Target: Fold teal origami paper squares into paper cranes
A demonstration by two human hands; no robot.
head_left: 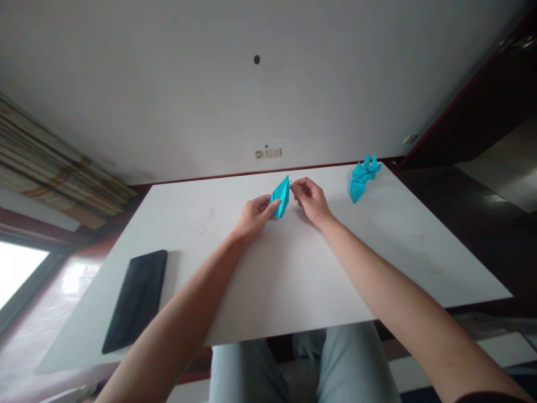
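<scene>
A bright turquoise sheet of origami paper, folded into a narrow pointed diamond (pixel 281 197), is held above the middle of the white table. My left hand (pixel 257 215) grips its lower left part, thumb across the front and fingers behind. At the upper right edge of the folded paper, my right hand (pixel 309 198) has its thumb and forefinger pinched together on a thin point of it. The exact contact is small and partly covered by the fingertips. Several finished turquoise paper cranes (pixel 361 178) lie bunched together at the table's far right.
A black flat tablet-like case (pixel 136 301) lies on the table (pixel 293 296) at the left, beside my left forearm. The table's far edge runs along a wall with sockets (pixel 268 153). A patterned curtain (pixel 46 168) hangs at the left.
</scene>
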